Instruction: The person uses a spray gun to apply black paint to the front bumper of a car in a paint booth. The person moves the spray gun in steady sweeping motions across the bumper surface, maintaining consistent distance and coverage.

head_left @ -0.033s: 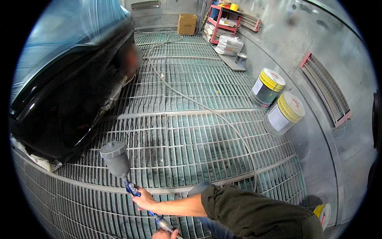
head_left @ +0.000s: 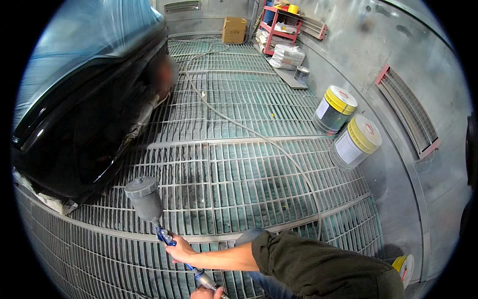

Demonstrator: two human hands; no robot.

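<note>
My right hand is closed round the blue-bodied handle of a spray gun. A grey lidded paint cup sits on top of the gun, tilted slightly to the left. Below the handle hangs a metal air fitting. My left hand, cut off by the lower edge, grips the fitting's lower end; only some of its fingers show. Left of the gun, a little apart from it, stands a glossy black vehicle body, partly covered by blue plastic film.
Underfoot lies a metal floor grating, crossed by a grey hose. Two yellow-banded pails stand along the right wall, with another yellow-rimmed pail behind my sleeve. Farther back are a red shelf cart and a cardboard box.
</note>
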